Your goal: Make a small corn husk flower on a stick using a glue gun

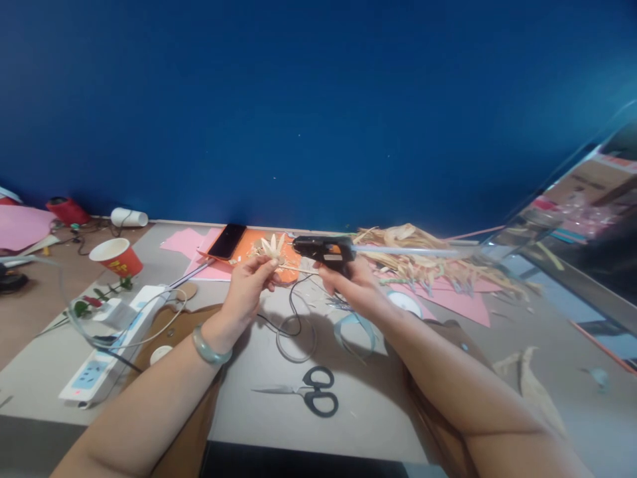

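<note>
My left hand (253, 280) pinches a pale flower of dried husk petals (273, 247) near its base. A thin stem (297, 270) runs from it toward my other hand. In my right hand (359, 285) is a black glue gun (326, 248), its nozzle pointing left at the flower, close to the petals. A long clear glue stick (405, 251) juts out of the gun's back. Whether the nozzle touches a petal, I cannot tell. Below both hands, scissors (313, 392) with black handles lie slightly open on the table.
Dried husks (398, 236) are heaped at the back right on pink paper (468, 302). A phone (227, 241) rests on orange paper (253, 242). At left are a red paper cup (124, 259) and a white power strip (107, 355) with cables. A blue wall (318, 113) closes the back.
</note>
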A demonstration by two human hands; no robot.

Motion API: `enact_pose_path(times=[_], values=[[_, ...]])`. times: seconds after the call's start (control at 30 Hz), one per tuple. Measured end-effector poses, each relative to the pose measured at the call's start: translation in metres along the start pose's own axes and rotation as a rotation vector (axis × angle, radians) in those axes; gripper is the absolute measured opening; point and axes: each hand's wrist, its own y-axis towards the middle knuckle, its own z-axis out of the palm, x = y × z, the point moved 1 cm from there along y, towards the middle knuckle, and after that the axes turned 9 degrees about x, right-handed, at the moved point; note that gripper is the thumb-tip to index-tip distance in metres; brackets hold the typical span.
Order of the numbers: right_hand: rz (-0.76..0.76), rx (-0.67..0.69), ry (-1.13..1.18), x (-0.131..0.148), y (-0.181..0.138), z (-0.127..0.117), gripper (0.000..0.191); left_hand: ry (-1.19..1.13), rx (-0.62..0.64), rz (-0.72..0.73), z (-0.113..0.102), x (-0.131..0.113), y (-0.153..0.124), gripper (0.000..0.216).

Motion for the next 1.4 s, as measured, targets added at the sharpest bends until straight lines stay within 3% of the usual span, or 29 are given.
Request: enact_pose_path(times=[0.1, 0.47, 1.0, 1.4], values=[[0.008, 0.083, -0.027, 0.001, 0.000, 0.001, 0.031, 0.050, 0.002, 0.015, 0.001, -0.002, -0.001, 0.033], [-0.038, 0.088, -0.078, 0.010, 0.000, 0.008, 0.033, 0.139, -0.005, 0.073, 0.001, -0.003, -0.006, 0.030], [0.066, 0.059, -0.176, 0.006, -0.002, 0.008, 0.031, 0.172, -0.009, 0.163, 0.001, -0.003, -0.005, 0.029], [0.057, 0.050, -0.157, 0.005, -0.002, 0.009, 0.031, 0.185, 0.000, 0.181, 0.000, -0.001, -0.005, 0.025]])
